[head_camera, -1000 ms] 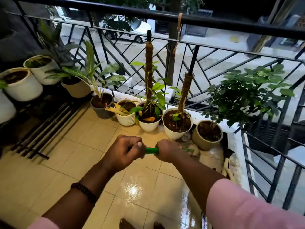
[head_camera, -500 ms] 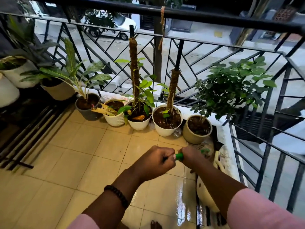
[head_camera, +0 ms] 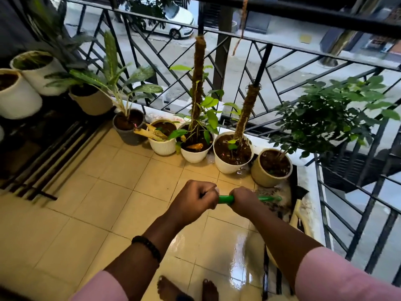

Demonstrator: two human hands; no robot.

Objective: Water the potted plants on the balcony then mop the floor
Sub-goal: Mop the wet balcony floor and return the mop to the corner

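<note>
both my hands are closed around a green mop handle (head_camera: 225, 199). my left hand (head_camera: 195, 197) makes a fist on the near end of it, and my right hand (head_camera: 245, 199) makes a fist just beside, so only a short green piece shows between the two fists. beyond my right hand the green handle goes on to the right and down toward the mop head (head_camera: 275, 200), which lies on the floor in the corner, just in front of the beige pot (head_camera: 263, 175). the mop head is blurred, so i cannot tell its shape well.

the tiled floor (head_camera: 121, 177) is dry and dull on the left side, and wet and shining under my right arm. my bare feet (head_camera: 171, 288) show at the bottom edge.

the potted plants stand in a row along the black railing (head_camera: 269, 48): a grey pot (head_camera: 128, 135) with long striped leaves, a small ribbed white pot (head_camera: 162, 147), a white pot with a tall moss pole (head_camera: 193, 155), a bigger white pot with a shorter moss pole (head_camera: 227, 165), and the beige pot with a bushy green plant. the soil in them looks dark. more white pots (head_camera: 19, 101) stand at the left on a dark rack.

on my left wrist is a black bead bracelet (head_camera: 147, 246), and both my sleeves (head_camera: 338, 276) are pink.
</note>
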